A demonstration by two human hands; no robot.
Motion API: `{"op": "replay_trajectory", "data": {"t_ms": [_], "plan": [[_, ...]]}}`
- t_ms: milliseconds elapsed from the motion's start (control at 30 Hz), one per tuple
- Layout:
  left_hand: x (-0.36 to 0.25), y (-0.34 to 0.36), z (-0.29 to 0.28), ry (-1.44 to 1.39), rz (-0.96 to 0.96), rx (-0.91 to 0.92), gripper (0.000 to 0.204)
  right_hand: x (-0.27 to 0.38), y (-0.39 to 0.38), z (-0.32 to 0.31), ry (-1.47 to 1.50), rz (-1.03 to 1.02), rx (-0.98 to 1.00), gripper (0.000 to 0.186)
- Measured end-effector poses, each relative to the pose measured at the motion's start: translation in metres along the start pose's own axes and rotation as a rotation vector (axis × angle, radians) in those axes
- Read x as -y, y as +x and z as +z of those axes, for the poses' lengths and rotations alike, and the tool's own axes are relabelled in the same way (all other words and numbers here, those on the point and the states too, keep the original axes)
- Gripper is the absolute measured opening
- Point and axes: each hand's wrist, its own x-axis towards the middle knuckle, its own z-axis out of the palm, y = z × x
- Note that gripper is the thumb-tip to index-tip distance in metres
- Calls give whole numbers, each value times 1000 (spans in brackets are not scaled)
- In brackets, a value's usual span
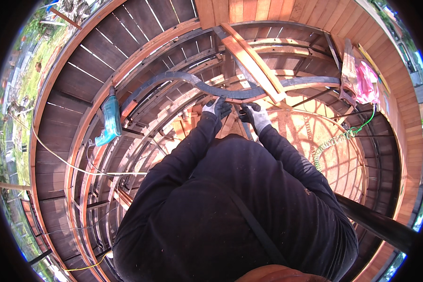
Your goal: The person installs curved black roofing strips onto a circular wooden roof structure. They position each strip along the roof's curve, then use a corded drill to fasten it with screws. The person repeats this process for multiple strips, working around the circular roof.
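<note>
I view both gloved hands from above, at the centre of the scene, on the near side of the dark curved strip (199, 84). The left hand (217, 108) is at the strip's near edge, its fingers partly extended toward the far side; I cannot tell whether it pinches the strip or only touches it. The right hand (254, 115) is just to its right with fingers bent; I cannot tell whether they close on anything. The strip runs in a wave from the left side, past the hands, to the right side. Just beyond the right hand, a board (252, 66) slants from far left to near right and crosses over the strip in my view. To the left, a teal drill (111, 117) is beside the curved rail, its chuck toward the far side. A white cord (127, 174) runs nearer than the drill. On the right, a pink bag (366, 82) is at the wall, with a green coiled hose (332, 143) on its near side. A black pole (376, 218) extends at near right. Dark slats (127, 37) line the far left.
</note>
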Motion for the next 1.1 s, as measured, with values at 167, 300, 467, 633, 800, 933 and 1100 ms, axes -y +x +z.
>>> {"op": "replay_trajectory", "data": {"t_ms": [167,300,467,633,800,933,1100], "plan": [[0,1,2,6,-41,-9,33,-3,-4,-3,-55,-94,-18,17],[-6,-1,4,24,-66,-7,29,-6,-14,-9,-1048,-652,-327,36],[1,3,-1,-41,16,38,28,48,-37,19,-1403,-833,-212,75],[-3,4,-2,-32,-72,37,30,73,-14,35,-1803,-613,-77,73],[-1,11,-8,-49,-97,71,31,76,-10,37,-1824,-605,-50,64],[1,15,-12,-1,-79,81,31,81,-9,43,-1839,-522,-26,59],[-2,15,-10,33,-100,83,38,83,-7,44,-1876,-512,15,55]]}}
